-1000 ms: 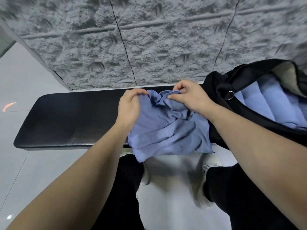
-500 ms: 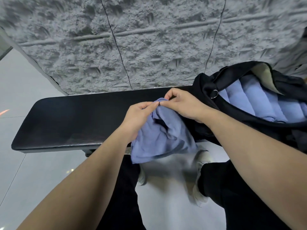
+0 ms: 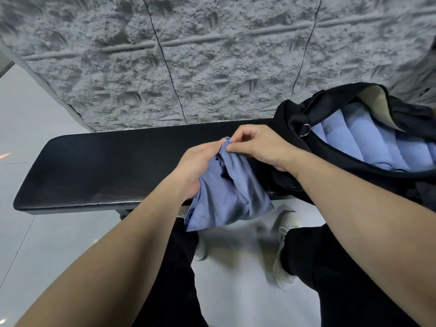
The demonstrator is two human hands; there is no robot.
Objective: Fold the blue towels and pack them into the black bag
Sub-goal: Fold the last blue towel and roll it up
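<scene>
Both hands meet above the black tabletop (image 3: 99,166), the left hand (image 3: 198,166) and right hand (image 3: 257,147) each pinching the top edge of a blue towel (image 3: 226,197) that hangs bunched below them. To the right, the black bag (image 3: 297,114) gapes open, folded towels (image 3: 368,140) packed inside.

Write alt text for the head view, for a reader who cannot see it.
Two bare hands, left and right, pinch the top of a crumpled blue towel that hangs over a black bench. At right an open black bag on the bench holds a row of folded blue towels. A rough grey wall stands behind.
</scene>
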